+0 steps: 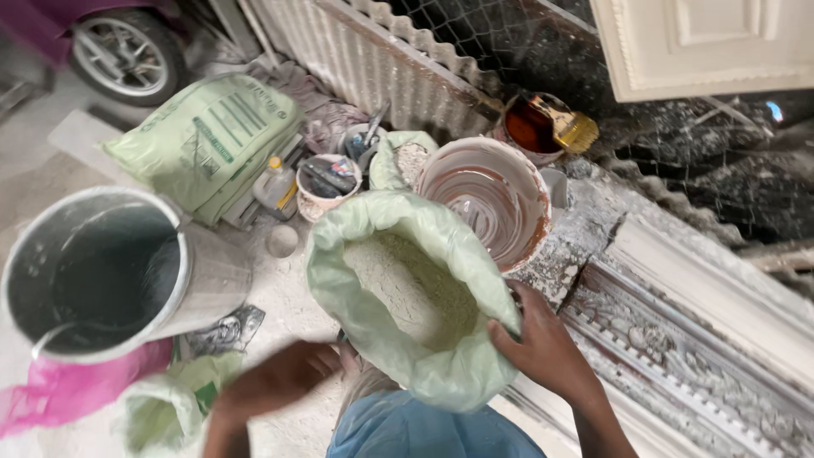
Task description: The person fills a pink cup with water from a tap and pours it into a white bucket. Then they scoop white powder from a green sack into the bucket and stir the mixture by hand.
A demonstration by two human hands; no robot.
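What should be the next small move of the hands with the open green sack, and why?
Probably the left hand should take hold of the near rim of the green sack. Only the right hand grips the rim, on its right side; the left hand is blurred and beside the sack, so the wide mouth full of pale powder is held on one side only.
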